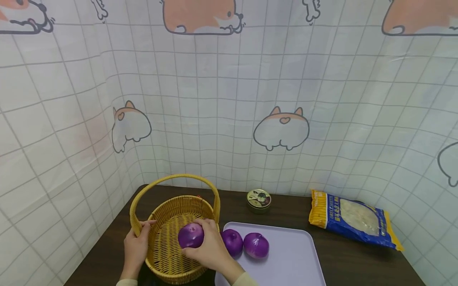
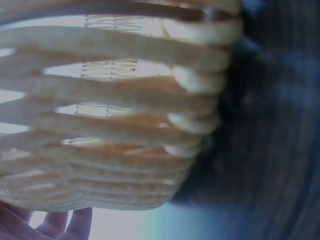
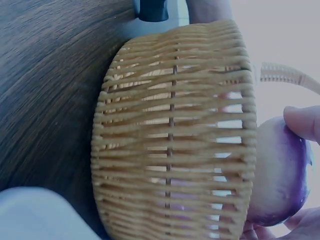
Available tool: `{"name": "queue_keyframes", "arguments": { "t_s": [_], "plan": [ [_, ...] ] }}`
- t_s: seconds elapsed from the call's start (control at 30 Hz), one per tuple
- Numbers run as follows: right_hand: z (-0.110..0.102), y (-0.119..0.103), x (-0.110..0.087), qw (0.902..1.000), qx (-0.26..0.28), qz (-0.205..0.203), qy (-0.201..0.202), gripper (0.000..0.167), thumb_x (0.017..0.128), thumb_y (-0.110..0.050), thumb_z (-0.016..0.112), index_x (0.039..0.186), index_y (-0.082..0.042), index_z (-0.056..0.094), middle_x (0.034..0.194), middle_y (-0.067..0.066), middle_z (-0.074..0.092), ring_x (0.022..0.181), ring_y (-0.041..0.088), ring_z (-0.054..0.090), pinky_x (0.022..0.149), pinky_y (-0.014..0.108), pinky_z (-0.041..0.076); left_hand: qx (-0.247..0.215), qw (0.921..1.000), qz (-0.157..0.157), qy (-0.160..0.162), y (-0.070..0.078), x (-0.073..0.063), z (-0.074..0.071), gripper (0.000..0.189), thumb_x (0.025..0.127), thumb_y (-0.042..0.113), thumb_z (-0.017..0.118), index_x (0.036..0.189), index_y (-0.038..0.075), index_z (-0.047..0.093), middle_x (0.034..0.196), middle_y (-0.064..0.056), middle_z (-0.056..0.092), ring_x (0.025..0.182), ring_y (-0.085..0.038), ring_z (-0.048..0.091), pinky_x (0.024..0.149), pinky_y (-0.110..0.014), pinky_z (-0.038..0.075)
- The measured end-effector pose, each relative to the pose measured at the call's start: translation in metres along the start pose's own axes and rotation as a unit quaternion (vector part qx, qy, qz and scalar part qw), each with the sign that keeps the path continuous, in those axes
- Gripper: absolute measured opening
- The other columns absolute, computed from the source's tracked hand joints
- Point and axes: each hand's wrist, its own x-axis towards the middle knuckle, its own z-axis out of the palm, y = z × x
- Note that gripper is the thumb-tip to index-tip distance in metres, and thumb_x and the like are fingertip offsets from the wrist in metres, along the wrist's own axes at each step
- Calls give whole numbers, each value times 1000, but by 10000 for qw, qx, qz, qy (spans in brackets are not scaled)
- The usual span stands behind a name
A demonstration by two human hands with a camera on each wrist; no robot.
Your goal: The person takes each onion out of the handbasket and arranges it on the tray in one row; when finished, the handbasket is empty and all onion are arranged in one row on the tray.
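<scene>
While the right hand [image 1: 211, 248] grips a glossy purple onion [image 1: 190, 235] above the wicker basket [image 1: 165, 242], the left hand [image 1: 137, 243] holds its rim by the handle [image 1: 184, 175]; rightward, two more onions [image 1: 256, 246] sit on a lavender tray [image 1: 293, 254]; behind is a round tin [image 1: 259, 200]; farther right, a pasta bag [image 1: 354, 220].

rough woven wicker-look basket [image 1: 164, 246], smooth glossy purple onions [image 1: 256, 246], smooth plastic-looking lilac tray [image 1: 290, 260], dark wood-grained surface [image 1: 290, 217], metal-looking tin [image 1: 259, 198], shiny plastic-film bag [image 1: 358, 218], matt, rippled cloth-like backdrop [image 1: 214, 119]
</scene>
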Motion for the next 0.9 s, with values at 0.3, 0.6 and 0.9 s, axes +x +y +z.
{"name": "queue_keyframes", "arguments": {
  "t_s": [0.3, 0.6, 0.9],
  "plan": [
    [-15, 7, -7, 9992, 320, 93, 203, 81, 67, -33, 85, 138, -27, 46, 127, 4, 42, 109, 24, 54, 85, 50, 50, 70, 9998, 117, 138, -2, 1, 1, 40, 102, 41, 48, 113, 7, 68, 127, -17, 62, 123, -32, 50, 97, -49, 37],
    [-30, 8, -14, 9988, 345, 272, 216, 89, 67, -30, 80, 146, -29, 37, 130, 8, 37, 110, 28, 53, 81, 52, 51, 20, 9999, 76, 124, -3, 1, 1, 41, 102, 42, 49, 113, 8, 67, 126, -16, 62, 123, -29, 50, 99, -48, 37],
    [-46, 14, -23, 9994, 93, 205, 249, 83, 67, -35, 83, 140, -27, 42, 125, 6, 38, 109, 26, 54, 84, 51, 51, 71, 9998, 19, 170, -2, 2, 2, 40, 102, 42, 49, 112, 9, 68, 124, -13, 64, 121, -24, 52, 94, -36, 37]
  ]
}}
